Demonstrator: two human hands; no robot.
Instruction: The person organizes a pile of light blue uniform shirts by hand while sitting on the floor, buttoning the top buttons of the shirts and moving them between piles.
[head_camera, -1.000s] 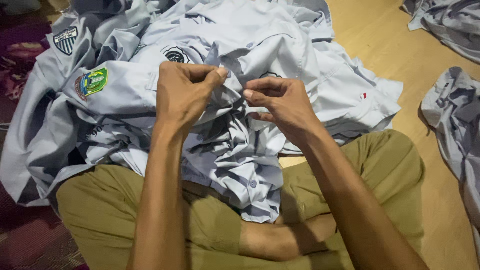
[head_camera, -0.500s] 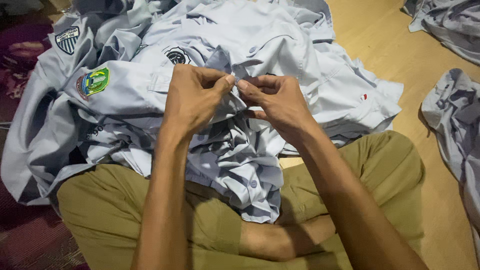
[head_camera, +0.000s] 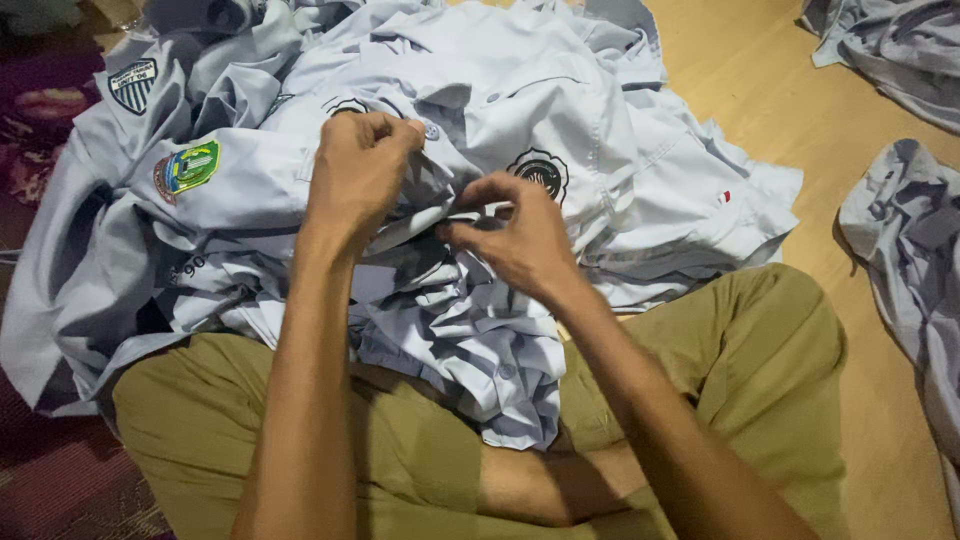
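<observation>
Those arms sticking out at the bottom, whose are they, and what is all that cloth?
They belong to the person wearing the camera. It sits on their head and looks down, so you see their own arms and their crossed legs in olive trousers. A heap of pale blue shirts lies over their lap and the wooden floor. Some have sewn-on badges, like a green and yellow one. The left hand and the right hand each pinch a fold of one shirt. More shirts lie at the right.

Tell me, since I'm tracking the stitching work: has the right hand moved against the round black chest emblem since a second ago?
Yes. The right hand has dropped lower and away from the left hand, now sitting just below-left of the round black emblem that it covered before.
</observation>
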